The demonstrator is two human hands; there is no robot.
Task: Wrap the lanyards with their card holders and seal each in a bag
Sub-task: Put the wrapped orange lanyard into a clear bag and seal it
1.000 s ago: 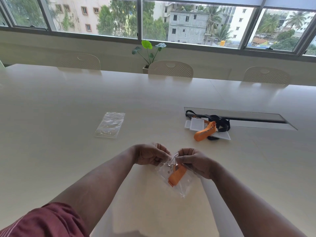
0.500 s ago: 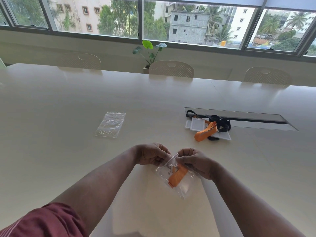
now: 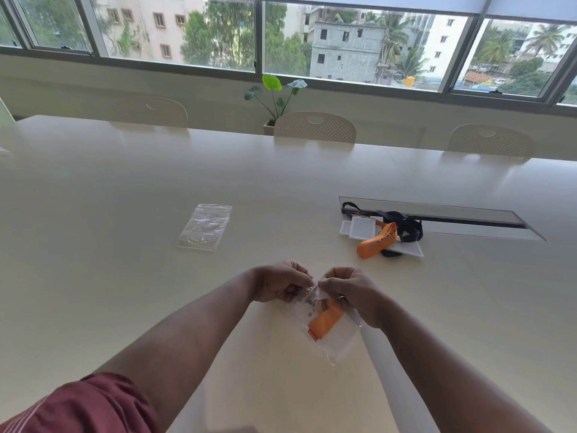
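Low in the frame's centre, the left hand (image 3: 278, 284) and right hand (image 3: 349, 292) pinch the clear plastic bag's (image 3: 335, 335) mouth over the wrapped orange lanyard (image 3: 324, 321), apparently sealing; pressing along the strip should follow.

No lettering, number, brand or sign could be read anywhere. The white rectangular card holders (image 3: 362, 230) on the pale table (image 3: 125, 189) showed blank faces, and the loose orange fabric lanyard (image 3: 377, 242) (its strap folded over itself) bore no print that could be made out. The clear plastic zip bag (image 3: 204, 227) lying apart carried no label either.
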